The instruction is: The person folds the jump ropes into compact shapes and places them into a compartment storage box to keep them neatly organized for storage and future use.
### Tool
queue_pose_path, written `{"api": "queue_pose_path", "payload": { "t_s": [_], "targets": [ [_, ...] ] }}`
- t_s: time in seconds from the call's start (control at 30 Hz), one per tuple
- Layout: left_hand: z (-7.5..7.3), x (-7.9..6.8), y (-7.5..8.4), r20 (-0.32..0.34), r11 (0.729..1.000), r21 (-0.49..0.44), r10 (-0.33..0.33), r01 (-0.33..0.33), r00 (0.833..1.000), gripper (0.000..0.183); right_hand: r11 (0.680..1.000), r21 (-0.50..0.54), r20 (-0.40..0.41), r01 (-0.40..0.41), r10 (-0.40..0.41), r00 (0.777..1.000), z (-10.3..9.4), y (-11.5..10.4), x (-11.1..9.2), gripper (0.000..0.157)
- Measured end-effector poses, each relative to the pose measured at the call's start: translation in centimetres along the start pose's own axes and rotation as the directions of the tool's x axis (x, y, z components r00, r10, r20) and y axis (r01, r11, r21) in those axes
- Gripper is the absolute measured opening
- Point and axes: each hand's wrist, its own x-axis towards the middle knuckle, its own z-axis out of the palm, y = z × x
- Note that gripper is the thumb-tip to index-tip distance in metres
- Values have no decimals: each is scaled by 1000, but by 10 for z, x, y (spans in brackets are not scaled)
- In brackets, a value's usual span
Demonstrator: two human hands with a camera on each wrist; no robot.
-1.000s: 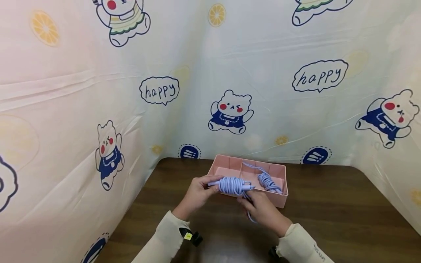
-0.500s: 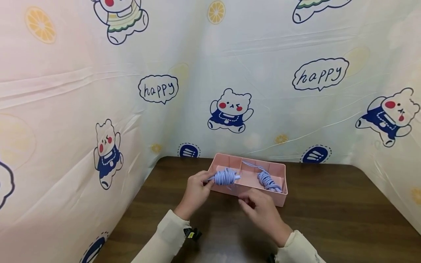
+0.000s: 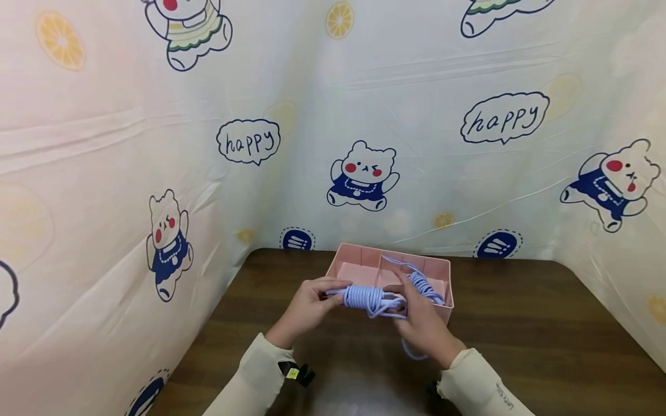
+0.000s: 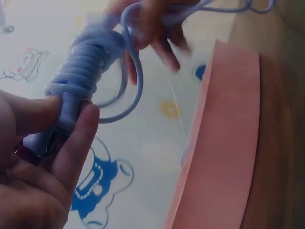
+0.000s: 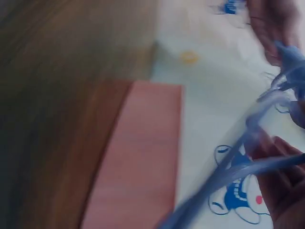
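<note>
My left hand (image 3: 307, 306) pinches one end of a coiled light-blue cord (image 3: 364, 297) between thumb and fingers, in front of the box. In the left wrist view, the coil's thick, smooth end pieces (image 4: 70, 109) stick out between those fingers. My right hand (image 3: 424, 323), blurred in both wrist views, holds loose loops of the same cord at the coil's right end. From under that hand a tail of cord (image 3: 413, 351) hangs down. A second wound light-blue cord (image 3: 424, 288) lies in the right part of the pink box (image 3: 359, 254).
The divided pink box stands toward the back of a dark wooden table (image 3: 520, 323), just behind my hands. A printed cloth (image 3: 416, 115) with bears and lettering encloses the table at the back and sides.
My right hand was apart from the coil half a second ago; now it holds cord loops at the coil's right end. The left hand has kept the coil and brought it slightly lower.
</note>
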Motion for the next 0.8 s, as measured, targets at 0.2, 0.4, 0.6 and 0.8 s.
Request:
{"api": "queue_pose_path", "payload": {
  "t_s": [0.2, 0.4, 0.6, 0.8],
  "targets": [
    [-1, 2, 7, 41, 996, -81, 31, -28, 999, 28, 988, 81, 73, -130, 124, 990, -5, -16, 7, 89],
    [4, 4, 3, -214, 999, 27, -39, 46, 976, 28, 994, -101, 17, -52, 54, 998, -4, -34, 5, 75],
    [15, 6, -2, -399, 992, 85, -56, 97, 915, 24, 811, -283, -2, 513, -535, 845, 16, -63, -2, 23],
    [22, 4, -1, -331, 982, 177, -7, 70, 944, 23, 701, -290, -52, 652, -692, 720, 8, -81, 0, 24]
  ]
}}
